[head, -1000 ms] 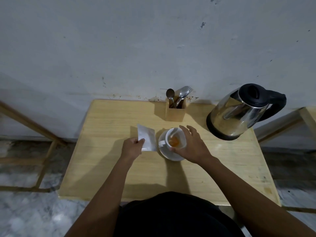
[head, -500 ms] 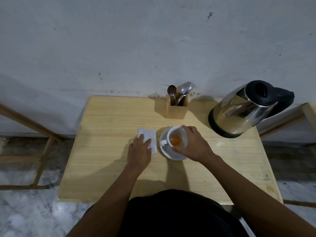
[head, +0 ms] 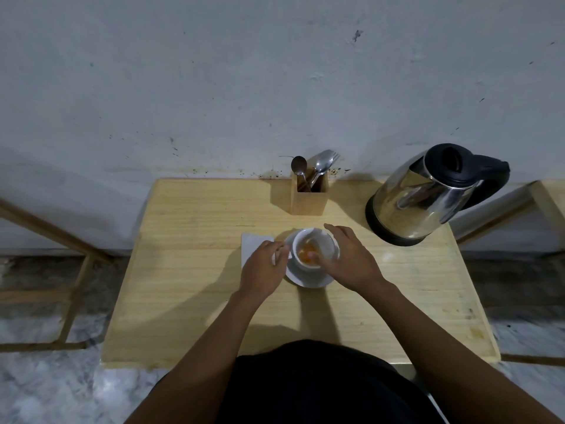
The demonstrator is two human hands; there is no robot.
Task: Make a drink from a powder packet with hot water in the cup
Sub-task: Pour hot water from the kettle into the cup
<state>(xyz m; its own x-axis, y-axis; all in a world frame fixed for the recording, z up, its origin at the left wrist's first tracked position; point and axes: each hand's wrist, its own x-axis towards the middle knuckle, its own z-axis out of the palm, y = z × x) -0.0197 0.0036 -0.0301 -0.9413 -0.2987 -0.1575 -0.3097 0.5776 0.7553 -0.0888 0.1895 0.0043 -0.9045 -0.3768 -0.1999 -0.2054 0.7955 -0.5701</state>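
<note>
A white cup [head: 315,240] with orange powder [head: 306,248] at its bottom stands on a white saucer [head: 308,280] in the middle of the wooden table [head: 189,270]. My right hand [head: 351,261] wraps around the cup's right side, thumb at the near rim. My left hand [head: 263,266] has its fingers curled on the cup's handle at the left. The white powder packet [head: 252,243] lies flat on the table just left of the saucer, partly under my left hand. A steel kettle [head: 425,197] with a black lid and handle stands at the back right.
A wooden holder [head: 308,198] with two spoons and a fork stands behind the cup, against the wall. The table's far edge meets the wall. Wooden frames stand to the left and right over a marble floor.
My left hand laid the packet flat on the table, let go of it and moved right onto the cup's handle. My right hand stayed on the cup.
</note>
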